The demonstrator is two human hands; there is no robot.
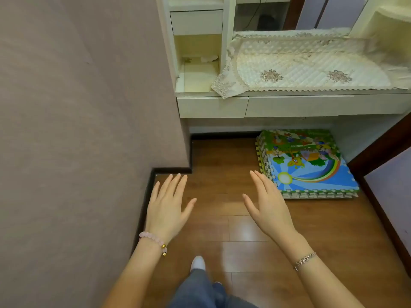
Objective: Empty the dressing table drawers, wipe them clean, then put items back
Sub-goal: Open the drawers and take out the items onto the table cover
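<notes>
My left grip and right grip are both spread flat, holding nothing, well short of the dressing table. Its 2 drawers under the tabletop sit closed.

Two hands are counted, the left hand and the right hand. Two bracelets are worn: one pink bead bracelet and one silver chain bracelet. Three drawers are seen: one small upper drawer, one narrow lower drawer and one wide lower drawer. One lace cloth, one stack of foam mats and one white shoe are visible; the mats in the stack cannot be counted.
</notes>
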